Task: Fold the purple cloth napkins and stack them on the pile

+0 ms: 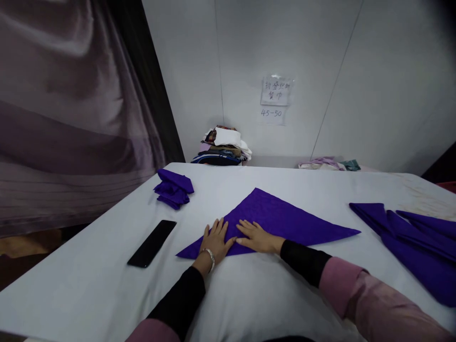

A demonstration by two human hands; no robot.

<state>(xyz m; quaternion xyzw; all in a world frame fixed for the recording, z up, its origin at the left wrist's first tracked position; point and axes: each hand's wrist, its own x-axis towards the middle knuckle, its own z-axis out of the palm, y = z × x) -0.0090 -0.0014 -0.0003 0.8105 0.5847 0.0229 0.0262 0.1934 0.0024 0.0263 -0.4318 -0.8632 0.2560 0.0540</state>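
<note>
The triangular cloth (274,213) lies flat on the table (107,275). On its near-left part the left hand (215,241) presses, open, fingers spread; the right hand (258,238) rests just beside it, also open and flat on the cloth. Left of the cloth are the phone (152,243) and, farther back, the crumpled bundle (173,188); right of it, the loose fabric (409,242).

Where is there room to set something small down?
Bare white tablecloth shows between the purple bundle and the purple triangle, and left of the black phone. The middle is crowded: the left hand and right hand lie flat on the triangle. So is the right side, with loose purple cloth a narrow gap from the triangle's tip.
</note>
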